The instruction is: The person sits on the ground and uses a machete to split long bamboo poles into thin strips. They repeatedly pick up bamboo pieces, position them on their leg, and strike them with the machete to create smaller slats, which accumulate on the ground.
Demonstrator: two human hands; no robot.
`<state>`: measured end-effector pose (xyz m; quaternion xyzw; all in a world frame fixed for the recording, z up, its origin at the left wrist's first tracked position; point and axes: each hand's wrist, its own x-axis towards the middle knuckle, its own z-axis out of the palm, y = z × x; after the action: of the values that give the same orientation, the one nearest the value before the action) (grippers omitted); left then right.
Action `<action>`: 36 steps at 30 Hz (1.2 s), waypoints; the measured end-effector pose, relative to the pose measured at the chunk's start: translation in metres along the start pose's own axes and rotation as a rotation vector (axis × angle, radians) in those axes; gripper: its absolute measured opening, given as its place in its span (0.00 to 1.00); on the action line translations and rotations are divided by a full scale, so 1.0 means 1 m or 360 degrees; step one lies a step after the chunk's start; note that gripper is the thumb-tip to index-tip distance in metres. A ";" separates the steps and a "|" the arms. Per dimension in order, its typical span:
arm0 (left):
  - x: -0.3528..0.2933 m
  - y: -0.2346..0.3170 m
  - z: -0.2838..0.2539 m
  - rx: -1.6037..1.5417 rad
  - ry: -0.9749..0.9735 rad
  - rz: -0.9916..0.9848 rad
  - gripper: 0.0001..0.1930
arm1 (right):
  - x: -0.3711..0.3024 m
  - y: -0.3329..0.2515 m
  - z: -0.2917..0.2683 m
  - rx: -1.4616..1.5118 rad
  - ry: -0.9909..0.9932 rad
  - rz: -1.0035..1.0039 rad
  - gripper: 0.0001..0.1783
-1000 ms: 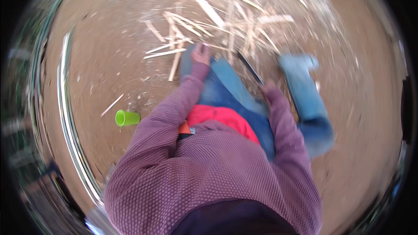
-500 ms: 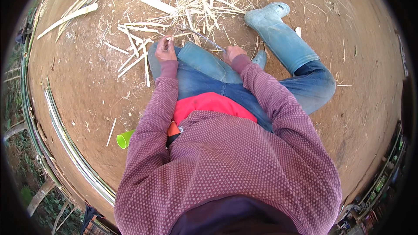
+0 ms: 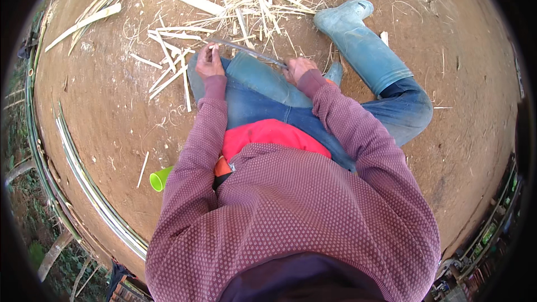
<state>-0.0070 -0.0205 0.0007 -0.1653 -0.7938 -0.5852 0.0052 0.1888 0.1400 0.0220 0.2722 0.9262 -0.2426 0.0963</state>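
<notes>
A long, narrow grey metal blade is gripped at its near right end by the right hand, whose fingers are curled closed. The gap between the hands is spanned by it, and its far end is carried just beside the left hand. There, thumb and fingers are drawn narrowly together around a small pale piece; its shape cannot be made out, nor whether it is touched by the blade.

On the far side, loose pale split-wood strips are strewn up to the left knee. The right side is bounded by a blue rubber boot, beyond which brown earth ground is spread. On the left, ground is left between a bright green plastic cup, by the sleeve, and long white-and-green poles.
</notes>
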 end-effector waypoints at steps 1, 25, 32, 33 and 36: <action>0.000 0.005 -0.003 -0.0036 -0.0013 -0.0069 0.07 | 0.007 0.000 0.005 -0.0010 0.0005 0.0014 0.17; -0.031 -0.016 -0.039 -0.0500 -0.0013 -0.0259 0.08 | 0.047 0.018 -0.002 0.0746 0.0189 -0.0102 0.20; -0.037 -0.009 -0.043 0.0145 -0.0155 -0.0089 0.12 | 0.002 -0.056 -0.069 0.1512 -0.0001 -0.0206 0.10; -0.036 -0.011 -0.042 0.0122 -0.0157 -0.0092 0.12 | 0.004 -0.054 -0.068 0.1533 0.0002 -0.0215 0.09; -0.037 -0.013 -0.033 0.0068 -0.0179 -0.0085 0.12 | 0.006 -0.049 -0.066 0.1650 -0.0015 -0.0190 0.09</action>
<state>0.0181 -0.0640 -0.0079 -0.1766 -0.8092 -0.5580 -0.0515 0.1539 0.1400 0.0963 0.2296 0.6979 -0.6756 -0.0608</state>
